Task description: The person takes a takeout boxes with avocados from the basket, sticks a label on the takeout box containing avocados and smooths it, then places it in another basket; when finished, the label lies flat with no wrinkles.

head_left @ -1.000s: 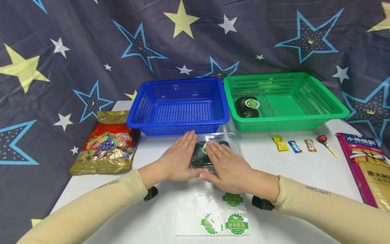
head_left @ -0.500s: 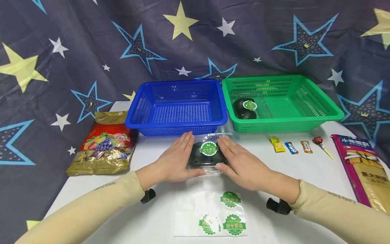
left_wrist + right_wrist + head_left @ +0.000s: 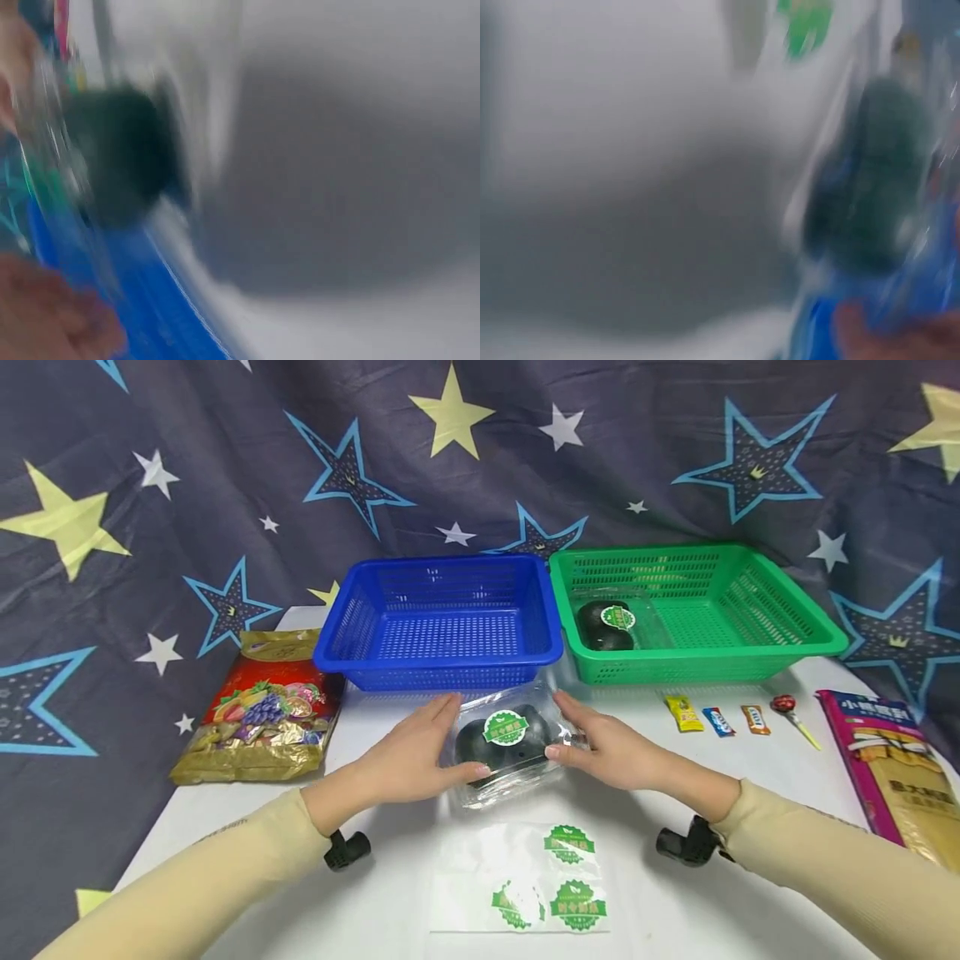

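Between both hands is a clear plastic clamshell box [image 3: 491,789], tilted with its left side lower. It contains dark green, avocado-like fruit [image 3: 472,745] and bears a round green-and-white sticker [image 3: 506,727] on its lid. The left hand [image 3: 408,752] grips the box's left side, thumb at the near edge. At the opposite side the right hand [image 3: 618,747] holds it likewise, thumb on the near right corner. Both wrist views are blurred; the fruit [image 3: 124,154] shows raised off the white table there. Below lies a sheet of green stickers [image 3: 517,877].
Behind the box stand a blue basket [image 3: 442,678] and a green basket [image 3: 720,667]; the green one contains a similar box [image 3: 652,618]. A red-gold candy bag [image 3: 262,710] lies left. Several small sweets [image 3: 720,722] and a purple packet [image 3: 885,760] lie right.
The right hand has slid off the lid to the box's right side, uncovering the sticker. Held by both hands, the box has risen from the table and tilted.
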`<move>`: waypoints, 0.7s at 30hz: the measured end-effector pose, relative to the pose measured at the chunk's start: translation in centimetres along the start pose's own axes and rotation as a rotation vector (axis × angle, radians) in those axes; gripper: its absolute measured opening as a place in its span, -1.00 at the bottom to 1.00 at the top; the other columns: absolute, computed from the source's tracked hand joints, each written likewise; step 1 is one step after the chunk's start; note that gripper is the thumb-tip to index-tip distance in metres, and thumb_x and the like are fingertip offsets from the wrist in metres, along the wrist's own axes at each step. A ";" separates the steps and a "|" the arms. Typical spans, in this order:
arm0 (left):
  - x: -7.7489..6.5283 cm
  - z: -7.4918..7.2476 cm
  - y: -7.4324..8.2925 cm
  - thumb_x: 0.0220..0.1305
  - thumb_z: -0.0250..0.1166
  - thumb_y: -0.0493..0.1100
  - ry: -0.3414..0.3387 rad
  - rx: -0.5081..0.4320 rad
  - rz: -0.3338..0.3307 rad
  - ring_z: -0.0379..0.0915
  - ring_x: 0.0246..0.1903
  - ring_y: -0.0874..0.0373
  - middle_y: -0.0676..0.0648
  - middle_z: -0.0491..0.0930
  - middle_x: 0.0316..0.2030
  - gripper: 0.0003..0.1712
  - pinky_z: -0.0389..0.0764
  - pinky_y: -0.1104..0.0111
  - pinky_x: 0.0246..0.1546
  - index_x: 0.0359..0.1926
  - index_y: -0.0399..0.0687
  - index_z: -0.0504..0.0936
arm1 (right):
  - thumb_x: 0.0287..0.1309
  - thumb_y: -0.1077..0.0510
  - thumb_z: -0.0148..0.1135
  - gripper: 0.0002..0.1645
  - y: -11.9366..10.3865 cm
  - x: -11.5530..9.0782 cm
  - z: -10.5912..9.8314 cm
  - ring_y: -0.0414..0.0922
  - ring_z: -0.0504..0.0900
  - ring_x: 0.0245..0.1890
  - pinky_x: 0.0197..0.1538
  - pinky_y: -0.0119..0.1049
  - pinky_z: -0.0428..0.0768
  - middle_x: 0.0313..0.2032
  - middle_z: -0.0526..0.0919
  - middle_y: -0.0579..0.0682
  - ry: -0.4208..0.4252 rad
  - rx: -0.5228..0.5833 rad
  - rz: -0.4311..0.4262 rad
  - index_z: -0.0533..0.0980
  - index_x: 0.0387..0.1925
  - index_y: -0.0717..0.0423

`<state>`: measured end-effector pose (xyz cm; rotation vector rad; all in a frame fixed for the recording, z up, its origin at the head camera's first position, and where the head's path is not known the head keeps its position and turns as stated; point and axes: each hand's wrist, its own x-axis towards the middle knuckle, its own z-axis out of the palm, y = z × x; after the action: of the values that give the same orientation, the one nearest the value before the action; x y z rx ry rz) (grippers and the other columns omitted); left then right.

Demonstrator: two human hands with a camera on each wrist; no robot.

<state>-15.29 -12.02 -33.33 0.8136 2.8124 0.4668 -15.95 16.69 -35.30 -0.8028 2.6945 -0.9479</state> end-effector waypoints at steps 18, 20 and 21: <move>-0.5 0.9 0.1 -0.11 0.46 0.29 0.023 -0.290 -0.163 0.15 0.33 -0.09 -0.21 0.20 0.37 0.25 0.21 0.08 0.31 0.45 -0.22 0.08 | 0.29 -0.09 0.15 0.15 -1.2 -0.9 2.1 0.22 0.07 0.38 0.35 0.05 0.16 0.37 0.02 0.46 0.014 0.753 0.380 -0.36 0.41 0.46; -0.8 1.1 1.1 -0.11 0.45 0.31 0.047 -0.278 -0.187 0.15 0.33 -0.11 -0.26 0.24 0.35 0.25 0.22 0.07 0.30 0.43 -0.27 0.11 | 0.29 -0.08 0.16 0.15 -1.4 -0.7 2.2 0.23 -0.03 0.41 0.37 0.05 0.09 0.39 -0.07 0.44 0.009 0.780 0.375 -0.36 0.41 0.45; -0.8 1.2 1.4 -0.12 0.45 0.32 0.052 -0.273 -0.189 0.17 0.32 -0.13 -0.27 0.24 0.34 0.25 0.23 0.06 0.30 0.42 -0.28 0.11 | 0.28 -0.08 0.17 0.16 -1.3 -0.5 2.2 0.23 -0.06 0.41 0.37 0.05 0.07 0.40 -0.09 0.44 0.010 0.766 0.377 -0.36 0.41 0.45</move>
<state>-13.60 -11.03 -33.85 0.4822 2.7505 0.8266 -14.22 14.99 -36.18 -0.1269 2.0732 -1.6782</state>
